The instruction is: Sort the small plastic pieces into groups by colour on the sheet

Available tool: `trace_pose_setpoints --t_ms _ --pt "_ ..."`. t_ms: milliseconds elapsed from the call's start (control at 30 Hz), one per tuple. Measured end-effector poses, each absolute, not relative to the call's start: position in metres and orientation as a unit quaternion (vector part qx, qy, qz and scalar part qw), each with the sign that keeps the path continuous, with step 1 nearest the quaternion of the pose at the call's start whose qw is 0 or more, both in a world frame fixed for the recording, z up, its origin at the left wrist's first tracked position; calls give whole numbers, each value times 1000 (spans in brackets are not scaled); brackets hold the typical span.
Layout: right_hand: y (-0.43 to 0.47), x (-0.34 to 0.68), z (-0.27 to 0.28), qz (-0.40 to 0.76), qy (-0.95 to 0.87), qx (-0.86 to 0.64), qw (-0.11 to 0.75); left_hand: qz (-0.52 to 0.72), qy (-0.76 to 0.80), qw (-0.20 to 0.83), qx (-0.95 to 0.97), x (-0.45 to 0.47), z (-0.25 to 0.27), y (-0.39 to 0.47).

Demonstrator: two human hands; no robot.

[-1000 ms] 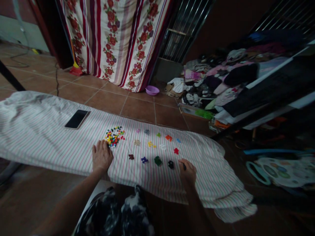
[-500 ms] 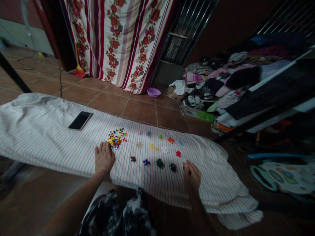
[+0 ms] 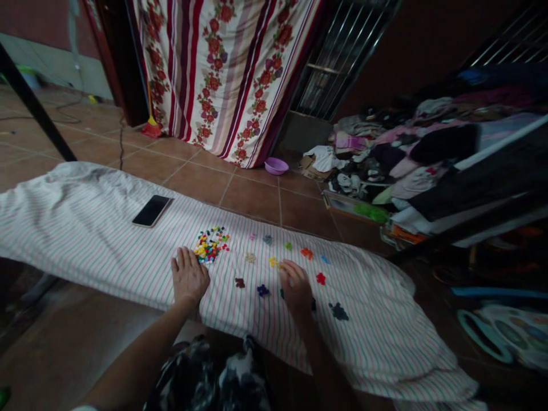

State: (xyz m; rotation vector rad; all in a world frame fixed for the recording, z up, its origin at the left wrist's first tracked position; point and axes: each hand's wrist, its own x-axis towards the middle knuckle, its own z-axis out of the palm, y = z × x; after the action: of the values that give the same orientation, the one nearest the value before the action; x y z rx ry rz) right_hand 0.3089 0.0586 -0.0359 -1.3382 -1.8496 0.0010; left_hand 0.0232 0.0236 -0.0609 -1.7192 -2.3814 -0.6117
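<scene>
While no writing readable, left hand [image 3: 189, 277] flat by bead pile [image 3: 209, 246]; right hand [image 3: 296, 287] grip unclear

Up and to the left of my left hand a dark phone [image 3: 151, 210] lies on the striped cloth [image 3: 77, 228]. Far beyond my hands hangs a flowered curtain [image 3: 226, 74], a purple bowl [image 3: 276, 166] on the floor tiles below it. Well off past my right hand, clothes [image 3: 406, 154] lie heaped.

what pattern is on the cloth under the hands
White cloth with thin pink and green stripes, clear in the head view.
</scene>
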Motion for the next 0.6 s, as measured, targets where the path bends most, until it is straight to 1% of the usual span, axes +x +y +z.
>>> trace_pose_setpoints --t_ms 133,233,400,600 --pt "76 252 -38 115 -771 -474 410 -187 -797 71 -569 24 -63 25" --pt "90 218 -41 149 -797 -450 374 -188 -797 67 -570 24 -64 26" --pt "114 177 -47 142 -835 -449 284 -197 -797 56 -568 24 -65 27" --pt "136 143 -48 115 -851 -464 219 -180 -797 82 -571 24 -67 28"
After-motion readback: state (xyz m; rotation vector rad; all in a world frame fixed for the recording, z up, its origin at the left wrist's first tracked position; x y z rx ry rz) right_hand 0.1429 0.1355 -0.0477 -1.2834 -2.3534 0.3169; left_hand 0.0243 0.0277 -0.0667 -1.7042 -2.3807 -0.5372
